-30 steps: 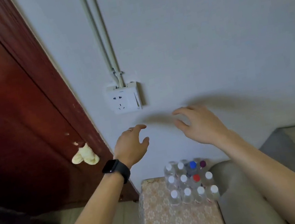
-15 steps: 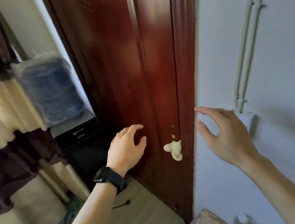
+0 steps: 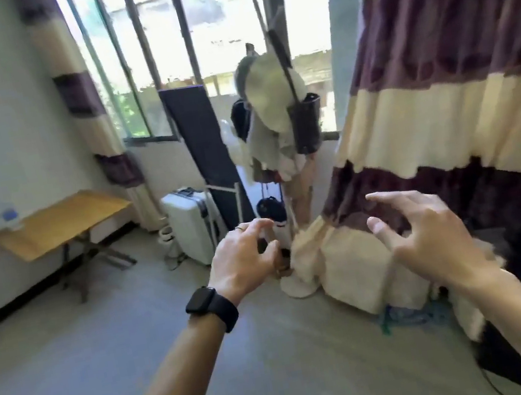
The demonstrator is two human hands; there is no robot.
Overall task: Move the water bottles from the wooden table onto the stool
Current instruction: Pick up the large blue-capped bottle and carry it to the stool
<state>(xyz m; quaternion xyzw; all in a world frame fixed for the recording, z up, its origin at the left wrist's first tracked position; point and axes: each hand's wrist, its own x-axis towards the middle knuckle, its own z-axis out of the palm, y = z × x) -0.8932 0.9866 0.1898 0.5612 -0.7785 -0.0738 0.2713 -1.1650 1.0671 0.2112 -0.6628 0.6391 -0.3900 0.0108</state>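
Swung away from the door to face the window side of the room. Wooden desk [image 3: 61, 222] at far left, with what looks like 1 blurred water bottle [image 3: 6, 214] at its wall edge. Left hand [image 3: 243, 263] and right hand [image 3: 433, 236] raised, both grips wide and empty. Between carries, judging by this; next calls for crossing to the desk. No stool in sight.

The counter [image 3: 61, 220] at nine o'clock has a pale wood top with a matt, smooth look, on thin dark metal legs. On it a water bottle [image 3: 4, 213] looks like clear plastic, blurred. The suitcase [image 3: 192, 223] is hard white plastic with a slight sheen. The curtain [image 3: 442, 88] at two o'clock is soft matt cloth. The floor [image 3: 73, 369] looks smooth and dull grey.
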